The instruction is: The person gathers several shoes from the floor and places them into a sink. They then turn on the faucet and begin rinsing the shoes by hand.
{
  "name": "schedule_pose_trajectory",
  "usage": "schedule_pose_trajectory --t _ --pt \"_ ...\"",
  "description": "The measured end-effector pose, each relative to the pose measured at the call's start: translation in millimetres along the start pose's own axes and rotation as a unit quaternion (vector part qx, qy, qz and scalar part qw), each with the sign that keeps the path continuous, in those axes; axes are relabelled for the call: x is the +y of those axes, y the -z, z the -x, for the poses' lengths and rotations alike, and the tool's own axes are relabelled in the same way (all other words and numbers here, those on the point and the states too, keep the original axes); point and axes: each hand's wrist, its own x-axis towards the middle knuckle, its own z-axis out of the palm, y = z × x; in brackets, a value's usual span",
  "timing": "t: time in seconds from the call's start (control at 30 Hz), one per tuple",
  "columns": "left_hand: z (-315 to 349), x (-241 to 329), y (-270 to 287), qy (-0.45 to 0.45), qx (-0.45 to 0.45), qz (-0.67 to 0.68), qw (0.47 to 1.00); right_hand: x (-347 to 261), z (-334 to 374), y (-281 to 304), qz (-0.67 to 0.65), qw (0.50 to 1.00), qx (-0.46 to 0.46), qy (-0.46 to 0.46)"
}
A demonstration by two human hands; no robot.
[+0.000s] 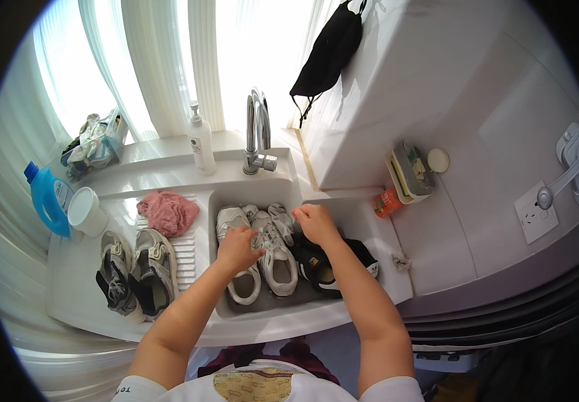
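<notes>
My left hand (238, 248) is over a white sneaker (244, 287) at the left of the sink basin, thumb and fingers apart; whether it touches the shoe I cannot tell. Beside that shoe lies a second white sneaker (279, 271), its opening towards me. My right hand (315, 223) is closed in a fist at the basin's far right side; what it holds, if anything, is hidden. A pale, crumpled-looking piece (281, 220) lies next to that fist. Black shoes (319, 266) rest under my right forearm, partly covered by it.
A pair of grey sneakers (153, 268) and a pink cloth (168, 213) lie on the ribbed left board. Behind them stand a white tub (87, 211) and a blue bottle (51, 199). A chrome faucet (256, 134) rises behind the basin, beside a pump bottle (201, 144).
</notes>
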Motion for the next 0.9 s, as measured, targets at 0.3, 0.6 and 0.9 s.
schedule_pose_trajectory --t 0.3,0.6,0.9 --pt "30.8 10.5 -16.0 0.025 -0.08 -0.361 0.929 19.5 125.8 5.1 0.263 0.962 -0.053 0.044" --pt "45.1 7.0 -30.1 -0.017 0.02 -0.388 0.921 10.8 133.7 -23.8 0.257 0.947 -0.169 0.089" --pt "19.2 1.9 18.7 -0.012 0.014 -0.303 0.953 5.6 108.6 -34.3 0.28 0.928 -0.224 0.098"
